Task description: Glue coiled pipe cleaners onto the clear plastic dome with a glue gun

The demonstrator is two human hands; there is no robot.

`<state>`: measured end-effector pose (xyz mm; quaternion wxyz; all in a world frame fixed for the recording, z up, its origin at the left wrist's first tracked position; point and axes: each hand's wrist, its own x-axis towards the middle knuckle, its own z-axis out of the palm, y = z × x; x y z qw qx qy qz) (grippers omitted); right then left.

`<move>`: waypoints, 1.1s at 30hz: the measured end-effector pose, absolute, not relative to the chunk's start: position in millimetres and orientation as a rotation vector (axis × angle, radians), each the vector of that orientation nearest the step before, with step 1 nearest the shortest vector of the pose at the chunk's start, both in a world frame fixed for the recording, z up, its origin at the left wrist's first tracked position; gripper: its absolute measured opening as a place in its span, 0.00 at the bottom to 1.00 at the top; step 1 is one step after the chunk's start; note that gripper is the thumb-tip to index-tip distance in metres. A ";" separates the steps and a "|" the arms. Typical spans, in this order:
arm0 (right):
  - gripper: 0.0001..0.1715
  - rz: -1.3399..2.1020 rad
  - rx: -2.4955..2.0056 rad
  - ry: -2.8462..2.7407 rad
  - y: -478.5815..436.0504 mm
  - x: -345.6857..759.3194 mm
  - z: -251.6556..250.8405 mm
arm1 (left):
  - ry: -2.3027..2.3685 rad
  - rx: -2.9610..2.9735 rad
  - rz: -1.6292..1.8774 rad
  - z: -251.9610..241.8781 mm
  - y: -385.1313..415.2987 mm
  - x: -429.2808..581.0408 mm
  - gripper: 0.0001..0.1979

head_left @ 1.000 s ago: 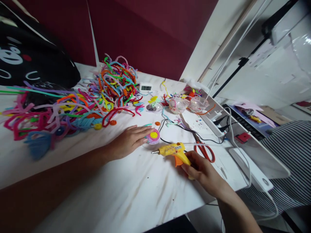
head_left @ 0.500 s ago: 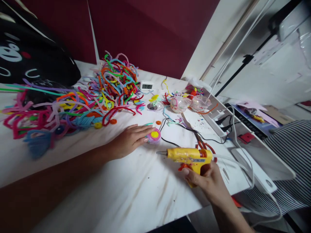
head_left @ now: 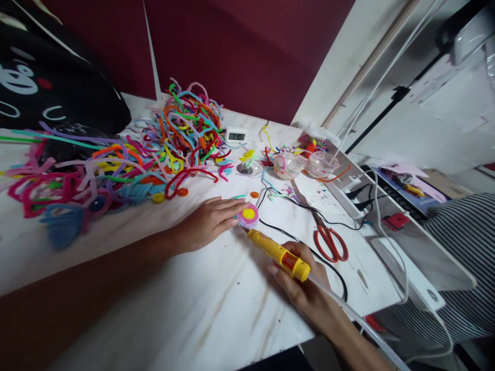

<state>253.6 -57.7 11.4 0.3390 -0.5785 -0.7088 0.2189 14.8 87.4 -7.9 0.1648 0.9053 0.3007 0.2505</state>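
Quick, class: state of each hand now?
Left hand: touching the round pink disc with yellow centre; grip cannot be told.
Right hand: closed, holding the yellow plastic glue gun.

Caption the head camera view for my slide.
Left hand against a pink-and-yellow disc, right hand pointing a yellow glue gun at its edge, near heaped colorful pipe cleaners.

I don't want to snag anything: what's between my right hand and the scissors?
In the head view, a black cord runs between your right hand and the scissors.
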 end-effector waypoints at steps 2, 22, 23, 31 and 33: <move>0.14 0.538 -1.507 -1.890 -56.8 251.8 14.5 | 0.856 2.580 0.712 -8.0 87.8 14.5 0.21; 0.14 0.317 -1.454 -1.992 -52.1 246.4 5.9 | 0.865 2.562 0.681 -9.0 87.7 14.2 0.21; 0.14 0.315 -1.458 -1.992 -51.9 246.4 5.8 | 0.869 2.561 0.681 -8.9 87.6 14.1 0.21; 0.13 0.301 -1.495 -1.986 -52.6 242.5 9.1 | 0.849 2.567 0.705 -7.4 87.6 14.6 0.21; 0.12 0.285 -1.480 -1.991 -52.7 242.4 9.4 | 0.842 2.567 0.714 -6.9 87.4 14.7 0.21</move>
